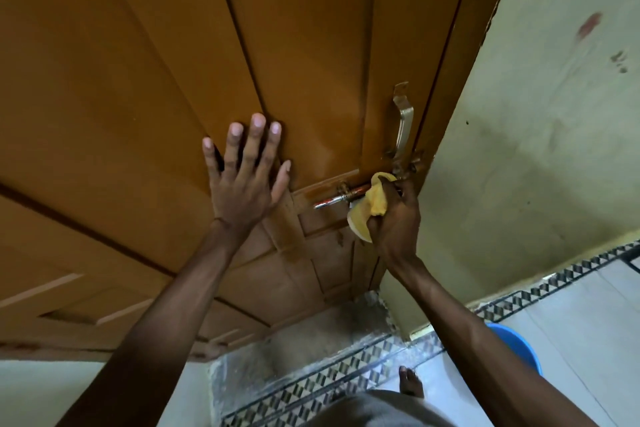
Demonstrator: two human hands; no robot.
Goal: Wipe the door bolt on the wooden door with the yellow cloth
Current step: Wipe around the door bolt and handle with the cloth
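The brown wooden door (173, 62) fills the upper left of the head view. Its metal door bolt (341, 196) runs across the door near the right edge, below a brass pull handle (403, 121). My right hand (398, 218) grips the bunched yellow cloth (370, 208) and presses it against the right part of the bolt, hiding that end. My left hand (246, 170) lies flat on the door panel with fingers spread, left of the bolt and holding nothing.
A pale stained wall (536, 149) stands right of the door frame. The tiled floor has a patterned border (346, 381). A blue bucket (516, 347) sits on the floor at lower right. My bare foot (410, 381) shows near the threshold.
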